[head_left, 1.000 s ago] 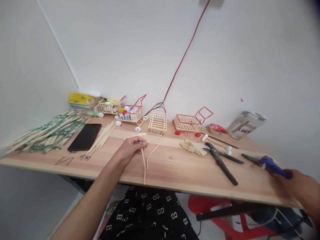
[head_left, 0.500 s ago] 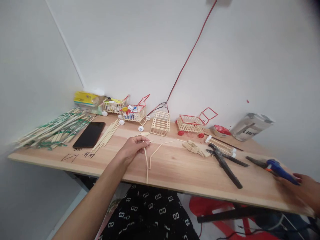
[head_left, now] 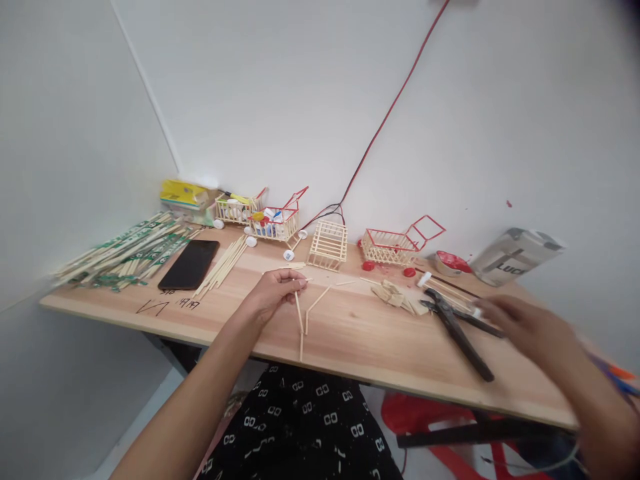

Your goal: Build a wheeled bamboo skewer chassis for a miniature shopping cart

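My left hand [head_left: 277, 293] is closed, thumb and fingertips pinching a thin bamboo stick [head_left: 299, 312] that slants down to the tabletop. Its lower end meets another short stick [head_left: 301, 347], and a bent pair of sticks [head_left: 316, 303] lies just to the right. Blurred by motion, my right hand [head_left: 530, 330] reaches over the right side of the table, near the dark-handled pliers [head_left: 457, 337] and a stick frame with white end caps [head_left: 447, 293]. Whether its fingers hold anything is unclear. A blue and orange tool [head_left: 620, 373], partly behind my right forearm, looks like a glue gun.
Along the wall stand small stick carts [head_left: 275, 223], a bare stick basket [head_left: 327, 245] and a red-trimmed cart [head_left: 390, 247]. A phone [head_left: 189, 265], loose sticks [head_left: 220, 267] and wrapped chopsticks [head_left: 130, 253] lie left. A red paint cup [head_left: 453, 261] and tin [head_left: 517, 257] stand right.
My right hand has left the blue tool at the right and swung inward toward the pliers. My left hand keeps its pinch on the stick. The view has shifted slightly.
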A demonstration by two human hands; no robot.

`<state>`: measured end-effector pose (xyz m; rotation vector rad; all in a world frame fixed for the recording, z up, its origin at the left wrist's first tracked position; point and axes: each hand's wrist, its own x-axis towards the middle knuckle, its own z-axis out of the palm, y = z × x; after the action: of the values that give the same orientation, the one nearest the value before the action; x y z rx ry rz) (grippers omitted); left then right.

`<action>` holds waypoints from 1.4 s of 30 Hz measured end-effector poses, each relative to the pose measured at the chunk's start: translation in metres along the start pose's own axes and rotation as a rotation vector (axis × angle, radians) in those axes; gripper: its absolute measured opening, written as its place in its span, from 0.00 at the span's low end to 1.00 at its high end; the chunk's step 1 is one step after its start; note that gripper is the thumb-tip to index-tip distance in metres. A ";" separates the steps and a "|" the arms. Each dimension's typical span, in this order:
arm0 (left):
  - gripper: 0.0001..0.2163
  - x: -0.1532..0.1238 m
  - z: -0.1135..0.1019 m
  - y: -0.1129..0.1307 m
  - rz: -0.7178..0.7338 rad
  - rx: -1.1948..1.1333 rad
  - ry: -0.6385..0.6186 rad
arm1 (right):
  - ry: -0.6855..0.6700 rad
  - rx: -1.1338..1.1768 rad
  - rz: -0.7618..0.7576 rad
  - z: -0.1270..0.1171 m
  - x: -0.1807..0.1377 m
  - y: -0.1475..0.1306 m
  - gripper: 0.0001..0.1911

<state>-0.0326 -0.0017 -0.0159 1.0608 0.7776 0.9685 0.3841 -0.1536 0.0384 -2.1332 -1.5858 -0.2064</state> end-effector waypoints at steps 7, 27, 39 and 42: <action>0.15 -0.006 -0.006 0.003 0.012 -0.051 0.018 | -0.455 0.000 -0.199 0.106 0.013 -0.215 0.23; 0.15 -0.017 -0.021 0.009 0.042 -0.123 0.109 | -0.593 -0.206 -0.086 0.110 0.026 -0.260 0.15; 0.14 -0.017 -0.017 0.009 0.036 -0.101 0.089 | -0.457 0.137 -0.181 0.108 0.011 -0.237 0.08; 0.14 -0.014 -0.014 0.008 0.035 -0.089 0.083 | -0.451 0.300 -0.181 0.114 0.009 -0.235 0.07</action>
<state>-0.0523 -0.0078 -0.0116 0.9650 0.7791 1.0725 0.1491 -0.0423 0.0071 -1.8850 -1.9164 0.4609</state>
